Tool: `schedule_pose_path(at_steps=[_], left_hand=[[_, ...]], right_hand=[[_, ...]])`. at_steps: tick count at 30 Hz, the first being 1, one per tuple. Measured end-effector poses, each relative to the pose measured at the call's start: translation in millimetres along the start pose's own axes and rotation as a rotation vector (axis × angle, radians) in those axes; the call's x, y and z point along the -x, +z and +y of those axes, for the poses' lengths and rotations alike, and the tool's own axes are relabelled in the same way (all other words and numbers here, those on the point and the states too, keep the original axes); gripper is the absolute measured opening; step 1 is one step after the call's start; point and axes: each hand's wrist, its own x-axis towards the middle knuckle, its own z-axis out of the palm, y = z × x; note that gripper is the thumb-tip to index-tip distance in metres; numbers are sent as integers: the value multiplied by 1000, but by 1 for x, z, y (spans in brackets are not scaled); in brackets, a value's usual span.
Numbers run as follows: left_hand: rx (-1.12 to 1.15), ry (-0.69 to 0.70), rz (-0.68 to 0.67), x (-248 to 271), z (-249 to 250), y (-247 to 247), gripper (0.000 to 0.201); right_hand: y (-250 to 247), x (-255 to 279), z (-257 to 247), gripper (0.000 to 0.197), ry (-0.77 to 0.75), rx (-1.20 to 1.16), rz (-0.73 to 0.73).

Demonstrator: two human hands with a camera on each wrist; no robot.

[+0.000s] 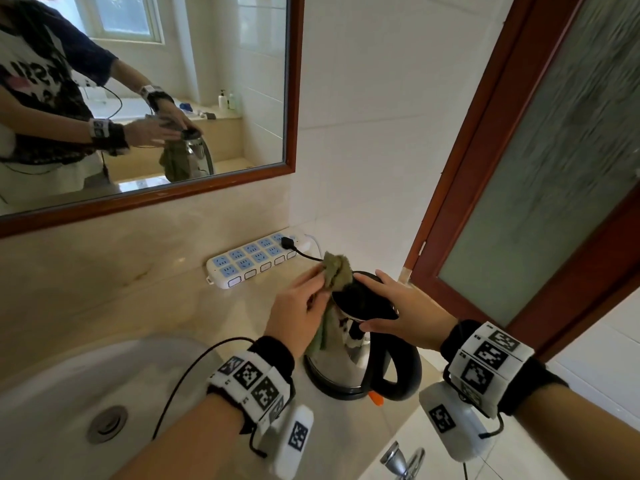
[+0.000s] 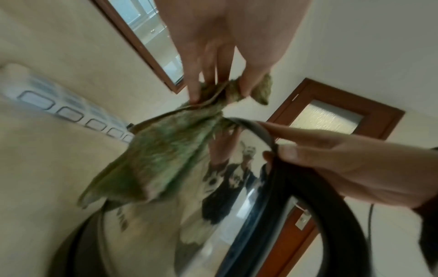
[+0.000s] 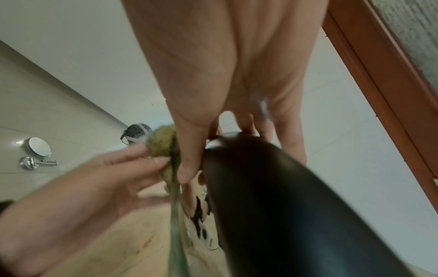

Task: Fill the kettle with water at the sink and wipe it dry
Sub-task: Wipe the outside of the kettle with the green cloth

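A steel kettle [image 1: 341,362] with a black lid [image 1: 367,299] and a black handle [image 1: 398,375] stands upright on the beige counter [image 1: 207,306], right of the sink. My left hand [image 1: 320,289] pinches a green cloth [image 1: 337,271] against the kettle's upper left side, and the cloth hangs down the wall. The left wrist view has the cloth [image 2: 166,150] draped over the shiny body [image 2: 166,234] below my fingertips [image 2: 196,97]. My right hand [image 1: 362,303] spans the lid, thumb and fingers gripping its rim. In the right wrist view, that hand [image 3: 225,146] sits over the black top [image 3: 272,187].
A white power strip [image 1: 252,259] with a black plug [image 1: 289,243] lies along the backsplash behind the kettle. The white basin [image 1: 69,375] and its drain [image 1: 106,423] are at the left, a chrome tap [image 1: 401,459] below. A mirror [image 1: 138,98] hangs above, a wooden door [image 1: 554,168] stands right.
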Motion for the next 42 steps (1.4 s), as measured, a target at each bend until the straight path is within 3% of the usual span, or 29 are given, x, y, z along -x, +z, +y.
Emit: schedule_pose_path(at_steps=[2, 3, 5, 7, 9, 11, 15, 22, 26, 31, 35, 42], left_hand=[[107, -194, -138, 10, 1, 7, 35], [271, -320, -152, 15, 3, 10, 40], [589, -564, -70, 20, 6, 12, 50], [706, -682, 50, 19, 2, 13, 36], [715, -664, 118, 18, -3, 17, 14], [704, -606, 124, 19, -8, 21, 3], [696, -585, 109, 38, -31, 25, 21], [389, -542, 96, 75, -61, 45, 29], [389, -355, 103, 61, -44, 29, 25], [223, -105, 62, 21, -24, 2, 22], [108, -129, -107, 40, -37, 19, 37], [129, -331, -70, 79, -75, 52, 37]], right_hand=[[1, -1, 2, 78, -5, 10, -2], [0, -2, 3, 78, -1, 16, -5], [0, -3, 6, 78, 1, 17, -4], [1, -3, 7, 78, 1, -1, -8], [2, -4, 8, 78, -8, -7, -6], [2, -6, 10, 78, -23, -3, 6], [7, -8, 15, 78, -32, -35, 20], [10, -9, 18, 77, -22, -72, 22], [7, -8, 15, 77, -16, -55, 6], [5, -8, 14, 77, -8, -60, -16], [4, -6, 14, 76, -9, -72, -5], [9, -9, 18, 74, -28, -85, 17]])
